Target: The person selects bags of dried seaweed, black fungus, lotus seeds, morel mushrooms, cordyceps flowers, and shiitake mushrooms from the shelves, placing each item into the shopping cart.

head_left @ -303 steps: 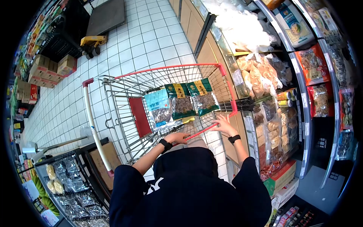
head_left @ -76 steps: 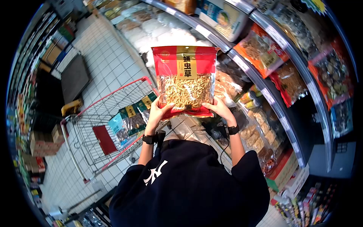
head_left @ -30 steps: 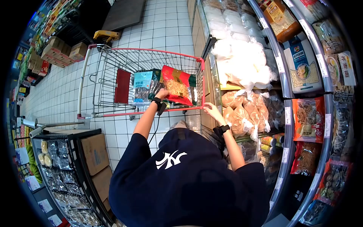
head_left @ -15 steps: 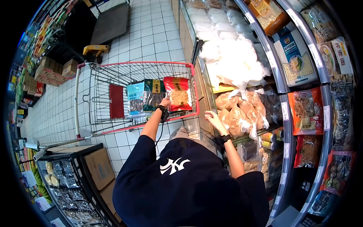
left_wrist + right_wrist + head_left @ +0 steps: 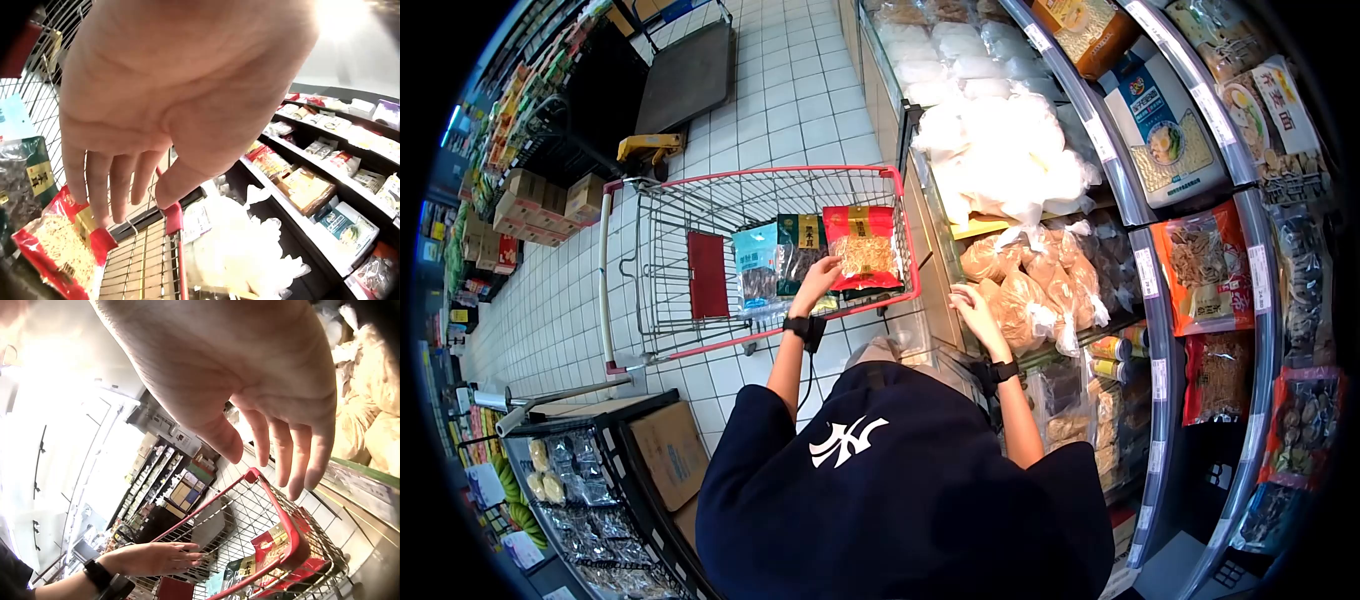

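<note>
My left hand [image 5: 816, 283] hovers over the near side of the shopping cart [image 5: 775, 171], fingers loosely extended and holding nothing. Just beyond its fingertips, a red bag of golden dried strands [image 5: 862, 252] lies in the basket. Left of that bag are a dark green bag [image 5: 792, 258] of dark dried goods and a light blue bag [image 5: 757, 272]. The left wrist view shows the palm with fingers hanging down beside the red bag [image 5: 59, 247]. My right hand [image 5: 977, 310], relaxed with nothing in it, is between the cart's corner and the shelf goods.
Tied bags of tan goods [image 5: 1040, 285] and white bags [image 5: 1000, 150] fill the display on the right, beside packed shelves. A rack of packets [image 5: 580, 490] stands lower left. Beyond the cart are a yellow pallet jack [image 5: 650, 148] and cardboard boxes [image 5: 535, 205].
The red bag, raised in both hands 2.5 seconds ago, now lies in the cart over the green bags' right side. My left hand has let go and drawn back slightly; the right has left the rim.
</note>
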Available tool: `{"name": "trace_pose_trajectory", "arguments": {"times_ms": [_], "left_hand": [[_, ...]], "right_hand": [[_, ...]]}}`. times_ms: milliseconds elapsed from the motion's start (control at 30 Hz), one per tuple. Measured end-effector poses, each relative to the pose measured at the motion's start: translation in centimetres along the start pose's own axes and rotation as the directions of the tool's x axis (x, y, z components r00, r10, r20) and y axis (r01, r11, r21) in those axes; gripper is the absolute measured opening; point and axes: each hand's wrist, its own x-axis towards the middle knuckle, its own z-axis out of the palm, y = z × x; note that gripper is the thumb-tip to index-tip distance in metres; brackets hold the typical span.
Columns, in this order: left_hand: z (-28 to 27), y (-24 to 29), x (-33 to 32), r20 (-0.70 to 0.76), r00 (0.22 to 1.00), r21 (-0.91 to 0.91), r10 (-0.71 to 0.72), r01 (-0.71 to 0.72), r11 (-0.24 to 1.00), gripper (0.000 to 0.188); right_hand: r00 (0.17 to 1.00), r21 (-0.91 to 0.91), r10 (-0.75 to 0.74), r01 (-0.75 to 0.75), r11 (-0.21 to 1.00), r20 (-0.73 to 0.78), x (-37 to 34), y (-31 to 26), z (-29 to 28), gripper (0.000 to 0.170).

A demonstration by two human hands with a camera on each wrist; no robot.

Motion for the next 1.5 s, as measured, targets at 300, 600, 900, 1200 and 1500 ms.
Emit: {"name": "trace_pose_trajectory", "arguments": {"times_ms": [300, 600, 900, 1200, 1500], "left_hand": [[0.8, 2.7, -8.2, -0.120, 0.993, -0.088, -0.004, -0.007, 0.996, 0.035], [3.7, 6.0, -7.0, 0.054, 0.998, 0.101, 0.043, -0.048, 0.994, 0.034], [8.0, 10.5, -6.1, 0.222, 0.951, 0.127, 0.217, -0.249, 0.960, 0.033], [12.2, 13.2, -5.2, 0.518, 0.821, 0.109, 0.240, -0.341, 0.934, 0.033], [19.1, 15.2, -4.0, 0.752, 0.616, 0.066, 0.234, -0.424, 0.903, 0.034]], "right_hand": [[0.994, 0.084, -0.057, 0.065, 0.994, -0.088, -3.0, -2.4, -0.6, 0.030], [0.967, 0.085, -0.124, 0.146, 0.986, -0.221, -5.7, -3.0, -0.5, 0.031], [0.869, 0.235, -0.002, 0.136, 0.962, -0.495, -11.3, -4.1, -2.3, 0.029], [0.577, 0.092, -0.070, 0.247, 0.965, -0.814, -19.0, -3.5, -5.3, 0.023], [0.255, 0.085, 0.016, 0.260, 0.962, -0.967, -27.6, -2.3, -4.7, 0.026]]}}
